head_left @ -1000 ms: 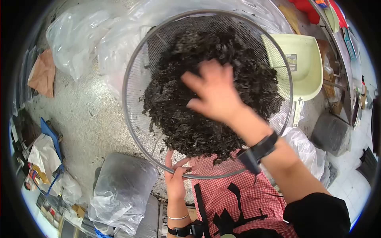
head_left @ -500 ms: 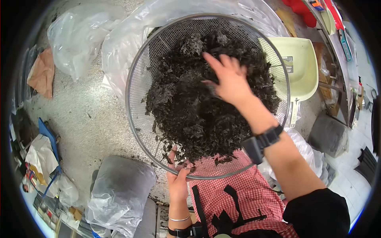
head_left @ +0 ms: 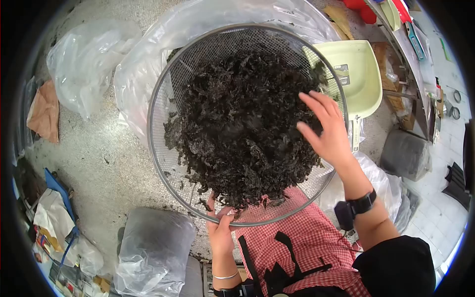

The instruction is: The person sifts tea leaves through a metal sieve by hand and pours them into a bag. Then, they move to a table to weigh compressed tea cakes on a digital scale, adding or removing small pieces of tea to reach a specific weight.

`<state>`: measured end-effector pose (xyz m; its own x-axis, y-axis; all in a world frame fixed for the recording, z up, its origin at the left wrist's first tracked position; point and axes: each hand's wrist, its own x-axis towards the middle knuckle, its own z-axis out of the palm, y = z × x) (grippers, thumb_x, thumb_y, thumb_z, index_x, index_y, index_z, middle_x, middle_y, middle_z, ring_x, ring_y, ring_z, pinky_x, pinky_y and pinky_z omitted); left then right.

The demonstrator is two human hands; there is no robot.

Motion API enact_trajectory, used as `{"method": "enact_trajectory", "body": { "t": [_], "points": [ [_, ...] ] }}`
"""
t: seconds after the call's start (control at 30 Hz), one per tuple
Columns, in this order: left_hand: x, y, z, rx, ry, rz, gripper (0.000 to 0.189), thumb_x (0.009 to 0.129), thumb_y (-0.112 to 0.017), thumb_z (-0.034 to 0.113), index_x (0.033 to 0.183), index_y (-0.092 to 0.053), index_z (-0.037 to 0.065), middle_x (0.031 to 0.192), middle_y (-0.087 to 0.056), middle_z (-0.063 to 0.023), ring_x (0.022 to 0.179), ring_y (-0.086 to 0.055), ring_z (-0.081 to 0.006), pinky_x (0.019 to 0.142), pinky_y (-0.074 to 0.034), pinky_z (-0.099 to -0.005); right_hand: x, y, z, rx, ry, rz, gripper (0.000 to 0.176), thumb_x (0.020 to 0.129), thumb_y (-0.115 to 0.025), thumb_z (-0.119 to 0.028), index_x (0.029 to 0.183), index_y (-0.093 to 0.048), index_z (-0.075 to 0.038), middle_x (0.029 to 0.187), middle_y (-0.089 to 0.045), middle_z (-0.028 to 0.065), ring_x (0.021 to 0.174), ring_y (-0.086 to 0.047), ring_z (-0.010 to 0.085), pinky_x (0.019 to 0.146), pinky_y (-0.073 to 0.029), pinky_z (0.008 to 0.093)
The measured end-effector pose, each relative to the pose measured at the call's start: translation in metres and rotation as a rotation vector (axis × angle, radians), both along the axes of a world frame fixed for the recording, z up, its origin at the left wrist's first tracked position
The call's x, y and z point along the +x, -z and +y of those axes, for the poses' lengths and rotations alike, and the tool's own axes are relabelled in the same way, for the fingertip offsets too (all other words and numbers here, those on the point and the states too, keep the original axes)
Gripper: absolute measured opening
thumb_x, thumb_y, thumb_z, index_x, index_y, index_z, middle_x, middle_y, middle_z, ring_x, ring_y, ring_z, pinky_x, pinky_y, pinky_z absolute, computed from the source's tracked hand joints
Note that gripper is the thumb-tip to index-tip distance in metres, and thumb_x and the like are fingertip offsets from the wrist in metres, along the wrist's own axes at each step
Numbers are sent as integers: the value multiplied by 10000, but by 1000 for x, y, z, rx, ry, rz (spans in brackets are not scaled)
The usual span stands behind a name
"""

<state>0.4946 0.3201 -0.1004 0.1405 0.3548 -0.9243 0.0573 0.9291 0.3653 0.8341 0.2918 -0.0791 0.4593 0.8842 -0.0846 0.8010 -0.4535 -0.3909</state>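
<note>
A large round wire-mesh sieve [head_left: 164,172] is held out in front of me, with a big heap of dark, flaky, seaweed-like shreds [head_left: 247,128] in it. My left hand [head_left: 220,232] grips the near rim, thumb above and fingers reaching under the mesh. Over the right side of the heap is my right hand [head_left: 329,131], its fingers spread and curved, fingertips right at the edge of the shreds. Nothing shows in its grasp.
Beneath the sieve's far side lies a clear plastic bag [head_left: 131,94]. A pale green dustpan [head_left: 363,81] sits at the right. Wrapped grey bundles [head_left: 156,247] stand near left and right. Shelving [head_left: 418,94] runs along the right.
My right hand has moved from the middle of the heap to its right side. The clump at the far part is now spread flatter, and the sieve has shifted slightly left in view.
</note>
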Motion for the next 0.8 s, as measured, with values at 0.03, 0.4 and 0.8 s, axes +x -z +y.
{"method": "enact_trajectory", "body": {
  "t": [0.03,0.4,0.8],
  "points": [
    [-1,2,-1,4,5,-1,842,832,-580,33,1581,-204,105,1187,-542,-192,887,-603,-161,692,-602,-291,0,13,1,-26,69,-133,643,832,-736,-291,1415,-510,-142,1396,-481,218,1298,-432,417,1084,-359,515],
    [2,-1,0,-8,-33,3,827,818,-544,-3,1567,-199,64,1153,-543,-165,940,-622,-202,674,-600,-301,-133,38,9,-190,-271,255,642,789,-745,-404,1366,-555,-197,1483,-391,218,1370,-338,458,1086,-259,632],
    [-1,8,-3,7,-41,51,791,833,-538,-3,1565,-264,118,1180,-552,-179,872,-599,-154,674,-573,-281,-58,58,101,209,106,86,545,797,-750,-301,1267,-568,-94,1233,-547,200,1098,-551,386,905,-465,501]
  ]
}}
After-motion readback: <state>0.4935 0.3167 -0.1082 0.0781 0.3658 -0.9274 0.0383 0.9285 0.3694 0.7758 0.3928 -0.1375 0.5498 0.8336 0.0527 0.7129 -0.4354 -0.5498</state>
